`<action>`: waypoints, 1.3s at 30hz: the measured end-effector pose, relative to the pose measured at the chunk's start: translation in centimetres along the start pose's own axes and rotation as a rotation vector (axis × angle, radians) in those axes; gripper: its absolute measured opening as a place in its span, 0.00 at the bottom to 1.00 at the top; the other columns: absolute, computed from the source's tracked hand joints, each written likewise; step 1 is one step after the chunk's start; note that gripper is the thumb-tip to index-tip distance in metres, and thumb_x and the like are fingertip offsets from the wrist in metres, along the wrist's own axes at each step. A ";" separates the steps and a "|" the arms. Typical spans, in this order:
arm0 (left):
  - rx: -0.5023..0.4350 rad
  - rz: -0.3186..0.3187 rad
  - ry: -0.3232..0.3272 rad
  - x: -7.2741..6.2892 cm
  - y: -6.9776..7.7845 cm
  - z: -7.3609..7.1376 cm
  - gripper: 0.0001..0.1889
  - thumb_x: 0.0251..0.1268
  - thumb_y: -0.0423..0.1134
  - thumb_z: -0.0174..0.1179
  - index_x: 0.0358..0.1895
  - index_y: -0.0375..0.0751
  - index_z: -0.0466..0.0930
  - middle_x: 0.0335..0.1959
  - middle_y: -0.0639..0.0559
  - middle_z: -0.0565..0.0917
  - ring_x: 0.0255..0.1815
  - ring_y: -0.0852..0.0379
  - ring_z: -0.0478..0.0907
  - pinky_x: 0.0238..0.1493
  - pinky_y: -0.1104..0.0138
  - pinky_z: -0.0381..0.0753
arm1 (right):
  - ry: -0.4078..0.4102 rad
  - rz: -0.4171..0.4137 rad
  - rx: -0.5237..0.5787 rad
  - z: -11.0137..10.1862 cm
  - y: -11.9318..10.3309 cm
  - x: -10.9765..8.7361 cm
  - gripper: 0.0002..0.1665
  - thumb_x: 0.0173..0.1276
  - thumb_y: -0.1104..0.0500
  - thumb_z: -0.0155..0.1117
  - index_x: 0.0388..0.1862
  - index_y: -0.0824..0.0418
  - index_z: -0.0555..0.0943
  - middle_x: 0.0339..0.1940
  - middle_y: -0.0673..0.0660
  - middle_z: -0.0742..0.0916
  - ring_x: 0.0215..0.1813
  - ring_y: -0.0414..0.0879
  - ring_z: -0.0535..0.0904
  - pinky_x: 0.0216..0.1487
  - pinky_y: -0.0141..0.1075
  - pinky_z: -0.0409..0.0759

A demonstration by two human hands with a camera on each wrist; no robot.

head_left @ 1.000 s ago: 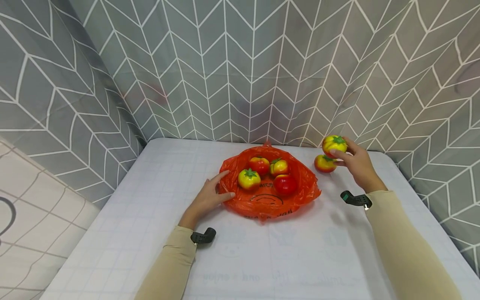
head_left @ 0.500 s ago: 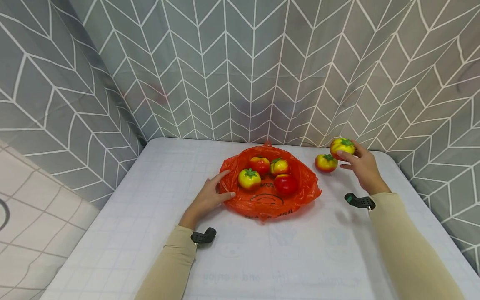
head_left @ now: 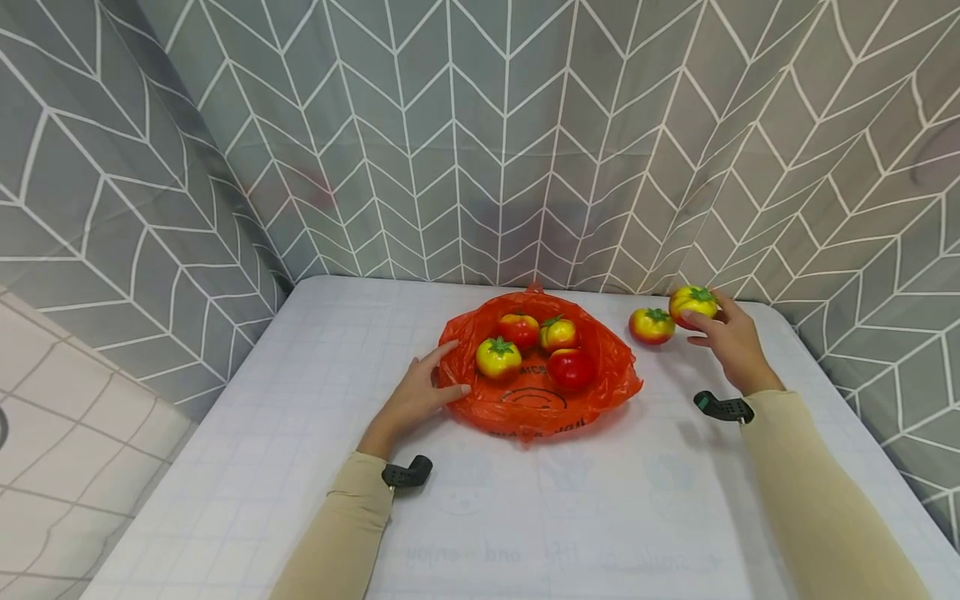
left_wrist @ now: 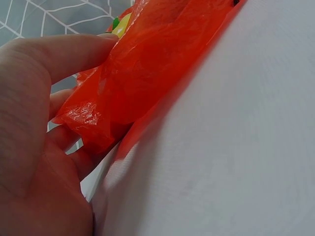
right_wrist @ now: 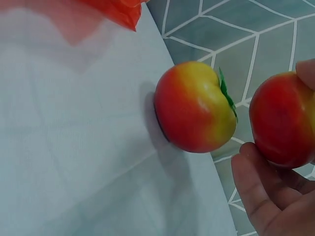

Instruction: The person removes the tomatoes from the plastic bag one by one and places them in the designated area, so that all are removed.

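In the head view my left hand [head_left: 411, 397] holds the left side of an open red plastic bag [head_left: 480, 410]. Its thumb lies at the bag's rim and the other fingers go round the outside, as the left wrist view shows. Several red-and-yellow tomatoes [head_left: 498, 359] lie in the bag. At the right, my right hand [head_left: 735, 343] grips a tomato [head_left: 690, 305] with a green leafy top between thumb and fingers. The held tomato is raised, its shadow falling on the table. Another tomato [right_wrist: 194, 107] rests on the table just left of it.
The white-clothed table [head_left: 322, 333] has its back edge against a grey curtain [head_left: 480, 150] with white chevron lines. Curtain also hangs at both sides. White tiles [head_left: 67, 450] show at the lower left.
My right hand has shifted right and slightly down with its tomato, away from the tomato on the table, which now shows whole. My left hand and the bag stay put.
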State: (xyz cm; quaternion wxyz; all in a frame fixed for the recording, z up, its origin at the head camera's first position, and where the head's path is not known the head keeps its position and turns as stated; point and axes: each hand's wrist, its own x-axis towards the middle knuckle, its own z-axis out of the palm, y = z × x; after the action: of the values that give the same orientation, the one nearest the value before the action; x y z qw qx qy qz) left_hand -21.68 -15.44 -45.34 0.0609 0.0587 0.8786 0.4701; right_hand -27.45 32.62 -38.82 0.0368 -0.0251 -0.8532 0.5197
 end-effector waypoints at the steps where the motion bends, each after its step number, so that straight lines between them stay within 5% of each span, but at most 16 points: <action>1: 0.000 -0.001 -0.001 0.0 0.0 0.0 0.41 0.60 0.53 0.68 0.77 0.66 0.61 0.79 0.48 0.60 0.79 0.30 0.37 0.70 0.30 0.44 | 0.004 0.002 0.000 0.0 0.1 0.0 0.53 0.74 0.36 0.56 0.83 0.58 0.43 0.76 0.70 0.63 0.71 0.65 0.64 0.53 0.32 0.81; 15: -0.016 0.007 -0.004 -0.1 -0.1 0.0 0.41 0.60 0.54 0.68 0.77 0.65 0.61 0.79 0.49 0.60 0.79 0.30 0.37 0.69 0.29 0.44 | 0.036 0.050 0.022 -0.5 1.3 0.1 0.50 0.77 0.41 0.53 0.83 0.59 0.42 0.77 0.72 0.60 0.72 0.66 0.62 0.49 0.29 0.81; 39: -0.007 0.008 0.000 0.0 -0.2 0.1 0.40 0.60 0.53 0.68 0.77 0.65 0.62 0.78 0.48 0.60 0.79 0.29 0.37 0.69 0.29 0.45 | 0.036 0.173 -0.030 -0.9 3.0 0.3 0.54 0.76 0.40 0.53 0.82 0.63 0.36 0.80 0.72 0.53 0.74 0.68 0.58 0.66 0.51 0.67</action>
State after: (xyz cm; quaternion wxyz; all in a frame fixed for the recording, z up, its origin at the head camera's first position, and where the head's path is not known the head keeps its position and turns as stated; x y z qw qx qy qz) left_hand -21.68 -15.49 -45.52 0.0593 0.0621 0.8767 0.4733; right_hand -27.68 34.83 -41.11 0.0066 -0.1084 -0.8548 0.5074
